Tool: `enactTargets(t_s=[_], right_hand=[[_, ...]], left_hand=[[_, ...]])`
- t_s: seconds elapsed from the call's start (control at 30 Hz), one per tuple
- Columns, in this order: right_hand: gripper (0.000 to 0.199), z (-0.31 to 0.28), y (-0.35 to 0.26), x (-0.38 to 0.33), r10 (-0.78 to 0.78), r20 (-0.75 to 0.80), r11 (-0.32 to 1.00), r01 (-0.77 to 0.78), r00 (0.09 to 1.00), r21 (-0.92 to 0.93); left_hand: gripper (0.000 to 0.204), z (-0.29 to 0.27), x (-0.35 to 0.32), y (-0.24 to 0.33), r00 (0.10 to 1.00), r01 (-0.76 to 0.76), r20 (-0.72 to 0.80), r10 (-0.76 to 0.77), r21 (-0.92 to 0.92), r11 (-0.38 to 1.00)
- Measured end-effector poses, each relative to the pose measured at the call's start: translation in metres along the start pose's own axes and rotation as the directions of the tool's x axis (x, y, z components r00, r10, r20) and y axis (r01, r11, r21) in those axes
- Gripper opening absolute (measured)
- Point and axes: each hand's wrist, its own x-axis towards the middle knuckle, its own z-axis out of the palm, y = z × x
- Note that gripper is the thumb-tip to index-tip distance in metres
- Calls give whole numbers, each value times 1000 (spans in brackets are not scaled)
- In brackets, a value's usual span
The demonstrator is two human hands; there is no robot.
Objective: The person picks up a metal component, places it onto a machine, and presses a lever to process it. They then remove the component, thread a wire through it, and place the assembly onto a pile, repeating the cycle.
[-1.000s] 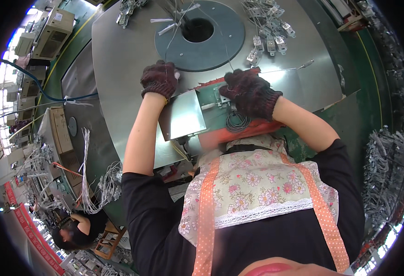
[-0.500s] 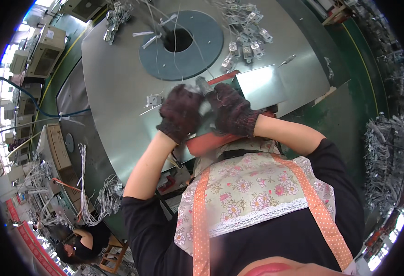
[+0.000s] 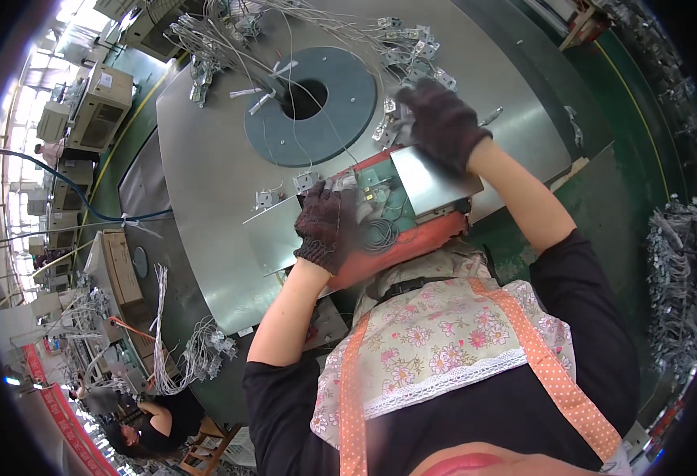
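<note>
Steel table (image 3: 515, 95): from its grey disc (image 3: 358, 115), right hand (image 3: 445, 125) at three o'clock near metal boxes (image 3: 423, 49), left hand (image 3: 327, 220) at six; both hands' finger grip unclear.

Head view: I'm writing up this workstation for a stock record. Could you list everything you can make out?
Table: one, grey, centre
Ring plate: one, blue-grey, on the table
Small fittings: many, silver, around the ring plate
Cables: many, whitish, top
Pad: one, green, near side of table
Metal plates: two, silver, left and right of pad
Coiled wire: one, dark, on the pad
Slim tool: one, silver, table's right
Hose: one, blue, left
Machines: several, beige, upper left
Co-worker: one, dark top, lower left
Apron: one, floral, on the person
Left hand: one, dark glove, left of pad
Right hand: one, dark glove, beside right-hand fittings
</note>
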Motion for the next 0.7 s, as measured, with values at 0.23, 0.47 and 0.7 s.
enactTargets(t_s=[0.23,0.47,0.7], right_hand=[[39,33,102,11,-80,-69,996,77,994,-52],[30,-44,117,-6,133,-338,808,95,932,581],[46,-42,172,22,289,-470,906,-79,834,417]], left_hand=[[53,3,-3,-3,999,34,32,-34,7,999],[54,1,-1,-2,999,38,31,-38,2,999],[53,0,4,-1,998,39,41,-41,27,999]])
